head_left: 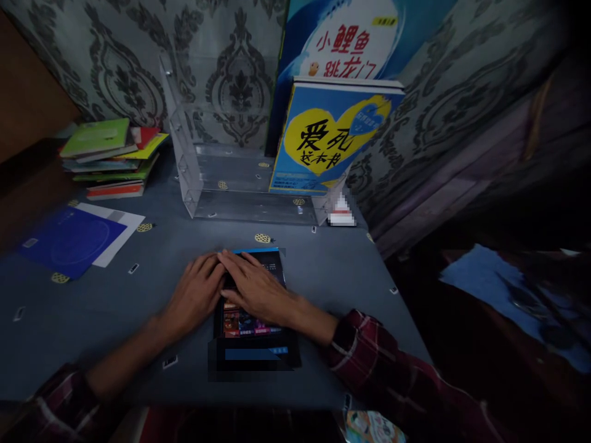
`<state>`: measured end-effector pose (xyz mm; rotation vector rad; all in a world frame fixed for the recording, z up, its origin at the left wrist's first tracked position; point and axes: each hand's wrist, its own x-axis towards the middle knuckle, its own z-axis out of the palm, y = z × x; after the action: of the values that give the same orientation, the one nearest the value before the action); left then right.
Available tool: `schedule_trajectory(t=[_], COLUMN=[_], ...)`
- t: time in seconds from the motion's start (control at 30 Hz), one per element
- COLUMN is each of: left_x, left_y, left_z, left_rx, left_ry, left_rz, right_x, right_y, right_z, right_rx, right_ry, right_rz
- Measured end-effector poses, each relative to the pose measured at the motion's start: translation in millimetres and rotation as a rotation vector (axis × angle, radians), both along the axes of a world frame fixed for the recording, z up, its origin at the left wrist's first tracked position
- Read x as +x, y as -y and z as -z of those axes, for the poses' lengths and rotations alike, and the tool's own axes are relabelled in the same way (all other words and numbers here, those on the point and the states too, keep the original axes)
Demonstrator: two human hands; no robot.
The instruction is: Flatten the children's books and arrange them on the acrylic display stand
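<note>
While unclamped right hand (258, 289) and left hand (197, 289) meet over black rectangular book (289, 344), clear plastic rack (217, 203) holds upright blue books (337, 138)

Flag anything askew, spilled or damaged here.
Mildly untidy: the book stack at far left is uneven, its layers at differing angles; the blue booklet in front lies askew over a white sheet. No spill shows. Pixelation hides the lower edge of the dark book.

The gray table (346, 271) has a clear rack (240, 204) by its back edge, a book pile (108, 161) and blue book (76, 240) to the left, a black book (263, 335) near the front edge.
</note>
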<state>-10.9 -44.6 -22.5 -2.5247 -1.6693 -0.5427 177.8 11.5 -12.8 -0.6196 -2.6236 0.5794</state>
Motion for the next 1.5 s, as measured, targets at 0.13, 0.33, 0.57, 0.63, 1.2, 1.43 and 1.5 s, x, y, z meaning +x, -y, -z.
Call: schedule_trajectory(t=[0.13, 0.33, 0.57, 0.63, 1.2, 1.43, 1.5], left_x=[0.9, 0.7, 1.2, -0.4, 83.8, 85.0, 83.1], left_y=[0.2, -0.3, 0.5, 0.4, 42.2, 62.6, 60.1], left_z=[-1.6, -0.8, -2.3, -2.5, -26.9, -20.9, -21.3], left_rx=[-0.02, -0.014, 0.011, 0.001, -0.134, -0.091, -0.084], left_ry=[0.015, 0.047, 0.044, 0.062, -0.117, -0.134, -0.164], left_rz=[-0.007, -0.001, 0.005, 0.014, 0.456, 0.55, 0.566], right_x=[14.3, 55.1, 69.3, 70.3, 72.5, 72.7, 72.9], right_y=[-0.3, -5.4, -12.9, -17.5, -23.8, -25.7, -25.1], right_z=[1.3, 13.2, 19.0, 18.6, 16.2, 20.9, 20.8], right_rx=[0.005, 0.019, -0.048, -0.132, -0.114, -0.103, -0.107], right_ry=[0.005, -0.069, -0.17, -0.241, -0.232, -0.242, -0.268], right_rz=[0.023, 0.268, 0.374, 0.388, 0.318, 0.302, 0.3])
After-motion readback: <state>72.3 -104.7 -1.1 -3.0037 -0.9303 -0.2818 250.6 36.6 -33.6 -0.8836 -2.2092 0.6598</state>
